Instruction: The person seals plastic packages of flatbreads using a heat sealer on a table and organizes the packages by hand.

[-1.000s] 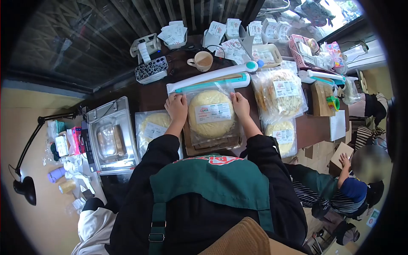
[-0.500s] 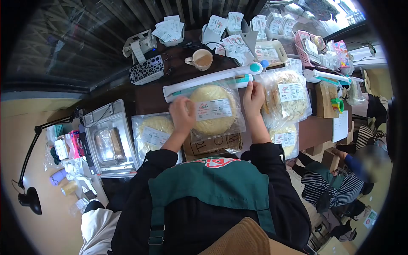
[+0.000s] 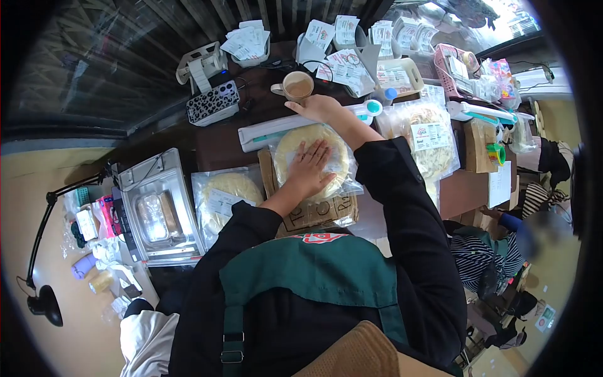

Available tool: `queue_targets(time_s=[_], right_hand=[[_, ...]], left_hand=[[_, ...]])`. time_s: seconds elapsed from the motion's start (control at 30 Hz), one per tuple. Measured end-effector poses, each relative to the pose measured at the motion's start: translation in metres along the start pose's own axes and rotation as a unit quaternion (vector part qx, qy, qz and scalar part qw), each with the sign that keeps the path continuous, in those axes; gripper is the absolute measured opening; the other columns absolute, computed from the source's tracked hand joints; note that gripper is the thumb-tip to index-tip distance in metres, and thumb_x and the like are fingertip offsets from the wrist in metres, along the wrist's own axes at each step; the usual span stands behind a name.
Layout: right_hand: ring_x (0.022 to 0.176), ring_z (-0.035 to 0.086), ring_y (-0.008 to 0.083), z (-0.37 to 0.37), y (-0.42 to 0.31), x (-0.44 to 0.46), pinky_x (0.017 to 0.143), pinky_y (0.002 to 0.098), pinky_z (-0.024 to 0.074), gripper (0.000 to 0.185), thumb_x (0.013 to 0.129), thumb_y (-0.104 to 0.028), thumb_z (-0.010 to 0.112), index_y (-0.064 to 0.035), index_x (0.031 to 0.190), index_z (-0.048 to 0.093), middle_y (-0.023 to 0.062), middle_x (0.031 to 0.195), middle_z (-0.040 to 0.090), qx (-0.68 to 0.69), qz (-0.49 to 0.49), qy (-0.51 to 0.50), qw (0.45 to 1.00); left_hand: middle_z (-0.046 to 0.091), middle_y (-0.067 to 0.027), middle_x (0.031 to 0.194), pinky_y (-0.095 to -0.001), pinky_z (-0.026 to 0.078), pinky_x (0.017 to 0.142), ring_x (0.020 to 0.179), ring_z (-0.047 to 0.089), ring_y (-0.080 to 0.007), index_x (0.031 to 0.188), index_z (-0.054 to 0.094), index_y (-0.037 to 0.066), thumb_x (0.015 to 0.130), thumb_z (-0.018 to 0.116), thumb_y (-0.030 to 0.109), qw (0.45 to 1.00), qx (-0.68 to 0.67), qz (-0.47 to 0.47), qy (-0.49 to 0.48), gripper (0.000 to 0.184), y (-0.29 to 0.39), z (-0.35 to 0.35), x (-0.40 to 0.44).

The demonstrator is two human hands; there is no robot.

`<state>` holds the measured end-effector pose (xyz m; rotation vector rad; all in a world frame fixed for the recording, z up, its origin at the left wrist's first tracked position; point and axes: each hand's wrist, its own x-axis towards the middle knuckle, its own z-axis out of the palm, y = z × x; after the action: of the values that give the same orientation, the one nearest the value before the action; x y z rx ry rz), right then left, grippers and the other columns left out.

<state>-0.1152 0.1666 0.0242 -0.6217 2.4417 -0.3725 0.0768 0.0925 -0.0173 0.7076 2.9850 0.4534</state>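
Note:
My left hand [image 3: 309, 168] lies flat with fingers spread on a clear bag holding a round, pale pizza [image 3: 323, 139], covering most of its label. At the bag's top edge is a long white and teal bag-sealing bar [image 3: 267, 137]. My right hand [image 3: 320, 109] is closed over the middle of this bar; its fingertips are partly hidden. Under the bagged pizza is a cardboard piece with black writing [image 3: 314, 215]. Another bagged pizza [image 3: 233, 187] lies to the left, and a stack of labelled bags [image 3: 433, 154] lies to the right.
A mug of brown drink [image 3: 298, 85] stands just beyond my right hand. Label stacks [image 3: 348, 69] in tubs, a label printer [image 3: 202, 63] and a patterned box [image 3: 213, 103] line the back. A metal vacuum machine [image 3: 164, 213] is at left; a co-worker [image 3: 483, 257] is at right.
My left hand has gone from the bag's left side to flat on the pizza. My right hand has moved left from the bar's right end onto its middle.

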Motion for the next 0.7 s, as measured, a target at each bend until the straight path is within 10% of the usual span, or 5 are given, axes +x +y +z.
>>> queue_targets(time_s=[0.13,0.7], right_hand=[[0.080,0.065,0.0386,0.012,0.002,-0.005,0.076,0.0467,0.0497,0.077,0.090,-0.068,0.032,-0.0018,0.078,0.069,0.0205,0.077,0.067,0.010,-0.020,0.101,0.995],[0.071,0.064,0.0398,0.017,0.005,-0.007,0.068,0.0488,0.0496,0.066,0.089,-0.062,0.042,-0.0029,0.076,0.069,0.0209,0.070,0.065,-0.001,-0.044,0.181,0.983]], left_hand=[[0.033,-0.0124,0.151,-0.0517,0.009,0.116,0.142,0.026,-0.0242,0.145,0.035,0.005,0.089,0.048,0.052,1.000,-0.024,0.006,0.008,0.074,0.000,-0.004,0.001],[0.044,-0.0101,0.140,-0.0709,0.013,0.107,0.137,0.033,-0.0281,0.127,0.053,0.013,0.084,0.061,0.044,0.996,-0.073,-0.033,0.048,0.054,0.019,-0.005,-0.113]])
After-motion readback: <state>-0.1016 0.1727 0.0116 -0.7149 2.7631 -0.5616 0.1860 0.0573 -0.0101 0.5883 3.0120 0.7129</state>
